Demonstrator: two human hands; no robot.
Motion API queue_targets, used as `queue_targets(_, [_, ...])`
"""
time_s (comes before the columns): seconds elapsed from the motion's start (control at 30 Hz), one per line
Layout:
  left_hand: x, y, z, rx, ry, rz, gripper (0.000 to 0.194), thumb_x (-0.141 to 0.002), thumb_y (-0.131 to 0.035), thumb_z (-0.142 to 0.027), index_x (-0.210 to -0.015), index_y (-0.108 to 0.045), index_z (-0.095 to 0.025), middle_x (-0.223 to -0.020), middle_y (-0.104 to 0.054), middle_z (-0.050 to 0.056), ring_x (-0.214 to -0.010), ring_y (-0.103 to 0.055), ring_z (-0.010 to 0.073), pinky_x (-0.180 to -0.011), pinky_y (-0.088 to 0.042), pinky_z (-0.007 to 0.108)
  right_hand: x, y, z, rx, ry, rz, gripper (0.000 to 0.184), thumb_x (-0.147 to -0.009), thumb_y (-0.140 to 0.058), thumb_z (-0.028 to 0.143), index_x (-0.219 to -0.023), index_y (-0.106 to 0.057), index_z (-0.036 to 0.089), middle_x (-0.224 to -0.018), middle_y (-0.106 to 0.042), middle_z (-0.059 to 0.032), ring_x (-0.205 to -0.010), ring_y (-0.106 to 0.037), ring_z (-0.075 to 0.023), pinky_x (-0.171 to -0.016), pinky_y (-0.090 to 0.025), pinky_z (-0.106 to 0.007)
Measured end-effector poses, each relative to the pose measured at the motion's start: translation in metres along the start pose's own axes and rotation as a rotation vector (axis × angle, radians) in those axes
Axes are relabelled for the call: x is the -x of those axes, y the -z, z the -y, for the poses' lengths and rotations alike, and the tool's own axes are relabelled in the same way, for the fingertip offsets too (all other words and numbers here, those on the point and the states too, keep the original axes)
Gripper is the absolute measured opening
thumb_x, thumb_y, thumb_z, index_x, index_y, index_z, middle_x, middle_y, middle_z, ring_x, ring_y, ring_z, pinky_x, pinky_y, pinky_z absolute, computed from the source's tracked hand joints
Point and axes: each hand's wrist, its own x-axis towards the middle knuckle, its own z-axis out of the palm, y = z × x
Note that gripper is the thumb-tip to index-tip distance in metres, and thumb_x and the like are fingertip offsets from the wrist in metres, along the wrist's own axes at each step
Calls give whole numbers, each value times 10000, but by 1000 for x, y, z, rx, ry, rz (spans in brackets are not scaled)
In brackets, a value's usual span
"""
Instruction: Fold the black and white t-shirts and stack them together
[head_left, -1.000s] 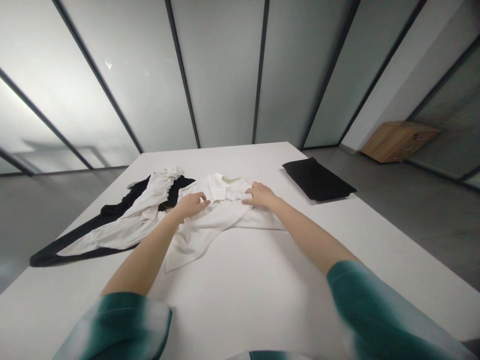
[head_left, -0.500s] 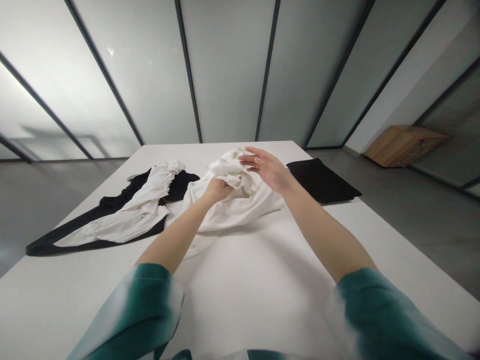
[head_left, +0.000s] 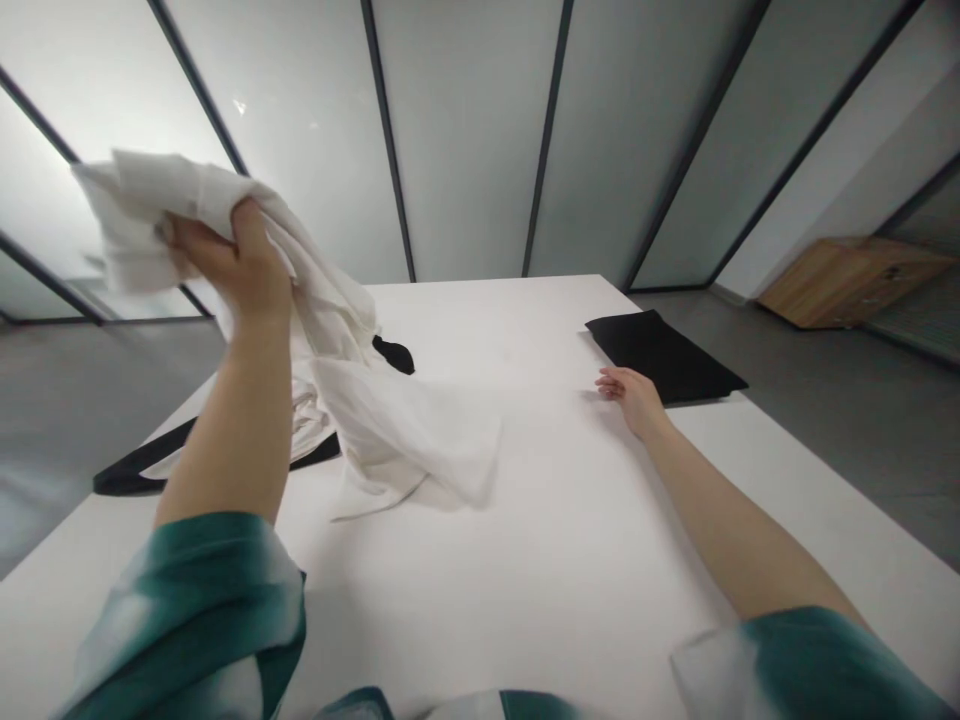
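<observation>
My left hand (head_left: 251, 265) is raised at the left, its fingers closed around a bunched white garment (head_left: 322, 290). The cloth hangs from the grip down to the table, where its lower end trails toward the middle; its exact kind I cannot make out. My right hand (head_left: 634, 398) is low over the table at the right, fingers loosely bent and holding nothing. Just beyond it lies a flat black folded cloth (head_left: 666, 355). Behind the hanging garment, partly hidden, are black clothing (head_left: 135, 472) and another white piece (head_left: 307, 425).
The white table (head_left: 510, 580) stretches ahead. A frosted glass wall (head_left: 465, 140) with dark frames stands behind it. On the grey floor at the right is a wooden cabinet (head_left: 840, 280).
My left hand has lifted the white garment up and to the left, off the middle of the table. The right hand has moved away from it, right and down, toward the black folded cloth.
</observation>
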Motion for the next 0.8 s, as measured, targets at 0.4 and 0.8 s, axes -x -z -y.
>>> queue_targets(0.4, [91, 83, 51, -573, 16, 1412, 508, -740, -584, -679, -927, -672, -215, -906, -708, 70, -919, -660, 277, -906, -507, 429, 1, -7, -8, 215, 69, 50, 221, -641, -710, 398, -711, -685, 190, -662, -679, -45, -632, -623, -168, -636, -525, -297])
queue_targets(0.8, [201, 84, 37, -389, 53, 1285, 364, -783, -460, -293, -1046, -695, -205, -1074, -701, 87, -1070, -618, 266, -982, -468, 414, 4, -10, -7, 359, 71, 92, 135, -672, -663, 339, -708, -697, 213, -659, -679, -28, -647, -615, -180, -696, -521, -330])
